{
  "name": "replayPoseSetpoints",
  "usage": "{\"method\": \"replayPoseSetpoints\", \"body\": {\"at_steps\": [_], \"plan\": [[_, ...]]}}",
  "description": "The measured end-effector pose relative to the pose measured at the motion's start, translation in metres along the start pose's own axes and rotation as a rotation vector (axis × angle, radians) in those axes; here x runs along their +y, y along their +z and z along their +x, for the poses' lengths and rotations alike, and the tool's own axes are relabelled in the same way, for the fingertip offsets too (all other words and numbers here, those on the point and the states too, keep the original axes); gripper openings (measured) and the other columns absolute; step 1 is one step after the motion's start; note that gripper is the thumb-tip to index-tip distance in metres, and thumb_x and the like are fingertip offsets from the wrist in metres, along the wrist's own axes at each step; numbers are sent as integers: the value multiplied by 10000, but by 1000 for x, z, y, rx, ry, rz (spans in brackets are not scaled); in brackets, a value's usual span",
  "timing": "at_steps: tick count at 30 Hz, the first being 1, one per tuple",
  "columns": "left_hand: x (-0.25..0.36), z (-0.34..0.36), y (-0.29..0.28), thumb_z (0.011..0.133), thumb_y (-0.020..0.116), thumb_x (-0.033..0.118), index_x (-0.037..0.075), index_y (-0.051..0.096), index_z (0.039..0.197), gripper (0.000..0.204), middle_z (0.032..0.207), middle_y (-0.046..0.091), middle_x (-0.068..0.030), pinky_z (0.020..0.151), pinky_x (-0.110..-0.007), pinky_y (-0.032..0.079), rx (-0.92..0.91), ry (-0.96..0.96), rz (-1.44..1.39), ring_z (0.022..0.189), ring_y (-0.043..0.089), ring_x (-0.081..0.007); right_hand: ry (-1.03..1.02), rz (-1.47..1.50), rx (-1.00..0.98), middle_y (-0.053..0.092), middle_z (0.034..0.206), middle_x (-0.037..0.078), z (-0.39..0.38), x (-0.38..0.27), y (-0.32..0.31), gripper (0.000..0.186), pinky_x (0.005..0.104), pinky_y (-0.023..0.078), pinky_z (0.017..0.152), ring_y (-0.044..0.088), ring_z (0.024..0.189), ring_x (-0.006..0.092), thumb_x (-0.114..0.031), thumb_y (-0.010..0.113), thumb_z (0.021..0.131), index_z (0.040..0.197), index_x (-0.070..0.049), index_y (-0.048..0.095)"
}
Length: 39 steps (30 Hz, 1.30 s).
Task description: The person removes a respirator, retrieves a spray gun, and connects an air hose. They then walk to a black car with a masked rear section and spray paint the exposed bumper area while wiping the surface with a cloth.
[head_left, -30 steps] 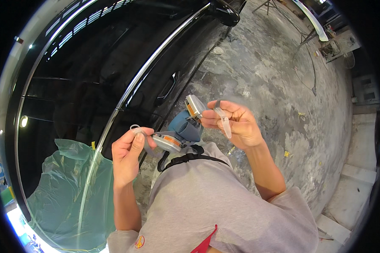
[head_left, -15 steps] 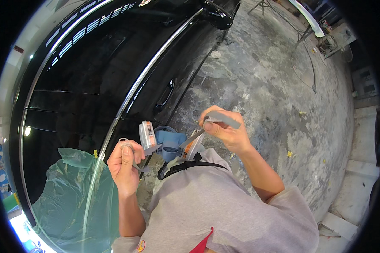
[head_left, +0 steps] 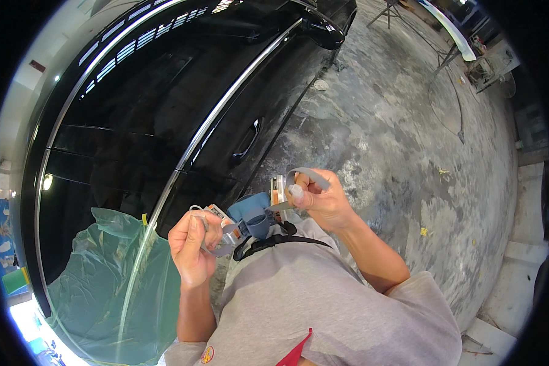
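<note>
We have the blue half-mask respirator between both hands, in front of the waist, strung on its straps. Left hand: grip pinched, thumb on fingers, on the left grey flat strap; a thin pale loop sticks up past the thumb. Right hand: grip pinched on the right grey flat strap, which arcs over the index finger; pale translucent plastic end shows at the thumb. Two grey filter cartridges with orange bands, one per side of the mask; left one is partly hidden by our fingers. Narrow black belt-like strap lies across the light grey shirt, just below the mask. Left of us: glossy black car, green translucent plastic sheet over its near part. Mottled grey concrete floor to the right.
</note>
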<state>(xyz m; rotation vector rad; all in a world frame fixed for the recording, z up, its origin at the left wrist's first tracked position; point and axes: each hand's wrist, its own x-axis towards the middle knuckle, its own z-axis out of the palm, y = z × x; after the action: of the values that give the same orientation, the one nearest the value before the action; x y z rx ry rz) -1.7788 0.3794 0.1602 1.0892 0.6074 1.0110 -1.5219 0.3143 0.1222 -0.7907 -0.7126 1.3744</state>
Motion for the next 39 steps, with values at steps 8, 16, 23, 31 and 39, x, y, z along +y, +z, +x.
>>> {"method": "replayPoseSetpoints", "body": {"at_steps": [8, 16, 23, 31, 39], "plan": [[-5, -3, 4, 1070, 516, 320, -44, 639, 874, 430, 651, 437, 28, 558, -254, 240, -40, -82, -2, 575, 310, -48, 82, 57, -58, 624, 879, 34, -4, 4, 7, 231, 276, 542, 697, 637, 775, 118, -65, 763, 896, 1074, -14, 626], [-6, 2, 9, 1067, 536, 310, -71, 691, 959, 425, 648, 433, 37, 561, -260, 224, -16, -1, 82, 583, 302, -51, 45, 45, -8, 635, 962, 107, 1, 0, 3, 497, 364, 623, 735, 707, 847, 256, -60, 561, 1006, 1494, -39, 469], [-3, 3, 7, 1073, 524, 315, -64, 683, 942, 431, 624, 384, 60, 571, -260, 222, 12, -68, 50, 585, 288, -51, 107, 189, -14, 667, 1020, 141, 4, -7, -10, 466, 399, 646, 737, 722, 959, 325, -64, 472, 1015, 1476, 3, 466], [-6, 8, 7, 1082, 504, 321, -53, 652, 900, 441, 620, 363, 57, 566, -262, 221, -3, -84, 32, 578, 272, -50, 103, 126, 27, 686, 1062, 154, 5, -8, -5, 439, 402, 637, 832, 709, 1068, 322, -48, 589, 971, 1387, 67, 506], [-4, 14, 7, 1087, 490, 304, -32, 617, 862, 424, 633, 394, 33, 564, -262, 246, 10, -91, 47, 587, 283, -58, 190, -42, 131, 697, 1091, 157, -3, -1, -31, 227, 397, 610, 921, 689, 1131, 303, -9, 702, 915, 1118, 56, 623]]}}
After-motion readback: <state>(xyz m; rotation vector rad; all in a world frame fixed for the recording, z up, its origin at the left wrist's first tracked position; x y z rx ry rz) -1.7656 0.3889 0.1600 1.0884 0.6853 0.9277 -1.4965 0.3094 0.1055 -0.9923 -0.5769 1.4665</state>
